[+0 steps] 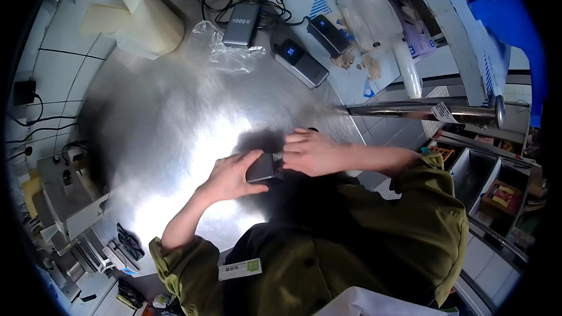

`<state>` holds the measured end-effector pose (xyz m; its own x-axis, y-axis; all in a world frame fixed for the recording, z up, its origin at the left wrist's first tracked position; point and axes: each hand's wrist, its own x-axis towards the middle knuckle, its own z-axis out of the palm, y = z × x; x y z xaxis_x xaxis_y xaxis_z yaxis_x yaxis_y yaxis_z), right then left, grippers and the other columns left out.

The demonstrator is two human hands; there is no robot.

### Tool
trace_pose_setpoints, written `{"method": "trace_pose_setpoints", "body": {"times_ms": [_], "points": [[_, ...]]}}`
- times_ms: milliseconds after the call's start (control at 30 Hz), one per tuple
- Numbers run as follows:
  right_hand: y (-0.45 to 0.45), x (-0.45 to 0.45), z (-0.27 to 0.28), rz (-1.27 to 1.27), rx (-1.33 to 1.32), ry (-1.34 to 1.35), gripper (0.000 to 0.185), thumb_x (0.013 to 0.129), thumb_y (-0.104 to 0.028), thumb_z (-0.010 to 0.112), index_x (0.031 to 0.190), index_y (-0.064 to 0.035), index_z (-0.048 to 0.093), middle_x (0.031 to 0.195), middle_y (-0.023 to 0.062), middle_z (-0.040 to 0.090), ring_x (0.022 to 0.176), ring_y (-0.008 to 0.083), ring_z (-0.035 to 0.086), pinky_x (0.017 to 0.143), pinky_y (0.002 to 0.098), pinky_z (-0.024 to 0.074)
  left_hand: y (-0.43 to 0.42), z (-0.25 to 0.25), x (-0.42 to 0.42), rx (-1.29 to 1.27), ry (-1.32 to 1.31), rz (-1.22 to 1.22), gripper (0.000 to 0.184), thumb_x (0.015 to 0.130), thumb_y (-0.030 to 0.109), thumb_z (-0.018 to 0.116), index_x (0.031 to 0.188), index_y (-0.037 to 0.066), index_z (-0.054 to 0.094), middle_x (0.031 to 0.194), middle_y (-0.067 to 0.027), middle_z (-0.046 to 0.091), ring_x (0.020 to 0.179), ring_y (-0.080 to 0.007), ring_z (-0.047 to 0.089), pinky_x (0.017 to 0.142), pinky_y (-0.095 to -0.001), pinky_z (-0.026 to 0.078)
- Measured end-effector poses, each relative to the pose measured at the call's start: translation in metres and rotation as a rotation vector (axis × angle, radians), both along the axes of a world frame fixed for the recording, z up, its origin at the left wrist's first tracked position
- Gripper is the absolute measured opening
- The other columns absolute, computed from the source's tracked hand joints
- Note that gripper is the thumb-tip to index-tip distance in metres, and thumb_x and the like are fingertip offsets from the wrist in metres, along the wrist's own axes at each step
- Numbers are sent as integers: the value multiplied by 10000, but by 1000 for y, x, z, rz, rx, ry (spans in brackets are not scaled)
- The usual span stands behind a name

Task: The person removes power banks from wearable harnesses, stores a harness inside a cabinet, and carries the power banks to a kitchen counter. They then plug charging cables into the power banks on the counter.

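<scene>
three devices (242, 25) beyond — left fingers (251, 158) gripping dark block (260, 169); right fingers (296, 154) curled, hold unclear

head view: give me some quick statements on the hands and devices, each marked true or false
1. The left hand grips a dark rectangular device. True.
2. The right hand is far from that device. False: it is at the device's right end.
3. Crumpled clear plastic lies next to a box marked 1000W. True.
4. A silver-edged power bank and a black one show blue-lit displays. True.
5. The 1000W box lies right of both. False: it lies left of them.
</scene>
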<state>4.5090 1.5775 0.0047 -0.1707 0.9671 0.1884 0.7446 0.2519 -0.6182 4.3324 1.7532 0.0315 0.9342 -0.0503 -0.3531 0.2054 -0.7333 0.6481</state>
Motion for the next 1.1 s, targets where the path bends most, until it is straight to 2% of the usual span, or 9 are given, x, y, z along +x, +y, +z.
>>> {"method": "trace_pose_setpoints", "body": {"times_ms": [200, 300, 367, 433, 567, 633, 733, 1033, 1100], "points": [[0, 47, 18, -208, 49, 97, 201, 823, -240, 574, 875, -49, 610, 878, 77, 589, 847, 247, 537, 788, 323, 418, 23, -7, -35, 57, 95, 114, 708, 591, 364, 751, 1161, 48, 474, 872, -171, 617, 791, -311, 620, 726, -377, 487], [37, 101, -32, -938, 161, 692, 383, 846, -226, 565, 1153, -1, 525, 1109, 142, 558, 1070, 295, 502, 925, 377, 368, 17, -10, -32, -180, 74, 252, 722, 585, 378, 763, 1147, 23, 481, 922, -190, 613, 829, -327, 617, 744, -366, 487], [54, 169, -76, -1369, 267, 94, 530, 759, -333, 649, 1146, 7, 524, 1151, 172, 540, 1086, 311, 499, 937, 373, 373, 12, -17, -38, -208, 48, 290, 735, 589, 390, 769, 1143, 1, 482, 966, -204, 603, 870, -341, 607, 771, -361, 484], [64, 212, -112, -1455, -117, -69, 676, 631, -407, 721, 1128, 11, 531, 1161, 202, 529, 1079, 330, 506, 918, 379, 393, 7, -20, -46, -157, -33, 282, 753, 604, 404, 772, 1150, -25, 481, 1038, -223, 580, 930, -350, 593, 817, -355, 474], [88, 230, -127, -1405, -521, -129, 688, 514, -381, 764, 1038, 21, 573, 1022, 232, 583, 1009, 334, 549, 834, 397, 430, 2, -22, -60, -321, 52, 416, 703, 599, 353, 792, 1118, -24, 507, 993, -179, 607, 870, -290, 624, 773, -324, 490], [82, 251, -139, -1246, -570, -30, 660, 515, -367, 759, 1019, 19, 580, 973, 228, 598, 976, 316, 569, 819, 392, 441, 0, -10, -65, -407, 218, 498, 661, 598, 312, 802, 1098, -15, 519, 936, -148, 628, 820, -249, 637, 734, -308, 498], [77, 240, -137, -1250, -425, -154, 580, 530, -351, 739, 974, -8, 594, 914, 206, 617, 902, 303, 595, 782, 380, 458, -5, -24, -75, -384, 4, 486, 589, 610, 140, 802, 1112, 16, 519, 866, -72, 626, 732, -114, 620, 633, -257, 501], [80, 242, -137, -1277, -422, -22, 646, 527, -349, 740, 1059, -44, 537, 1050, 187, 572, 994, 319, 549, 840, 377, 434, -15, -32, -73, -356, -43, 487, 617, 589, 244, 815, 1086, 14, 529, 849, -114, 643, 712, -180, 637, 639, -272, 503], [82, 242, -133, -1280, -487, -20, 685, 523, -355, 743, 1087, -43, 513, 1063, 192, 562, 1001, 319, 545, 849, 373, 429, -15, -24, -71, -371, 47, 496, 604, 595, 201, 813, 1098, 27, 528, 930, -99, 637, 835, -178, 622, 751, -285, 480]]}}
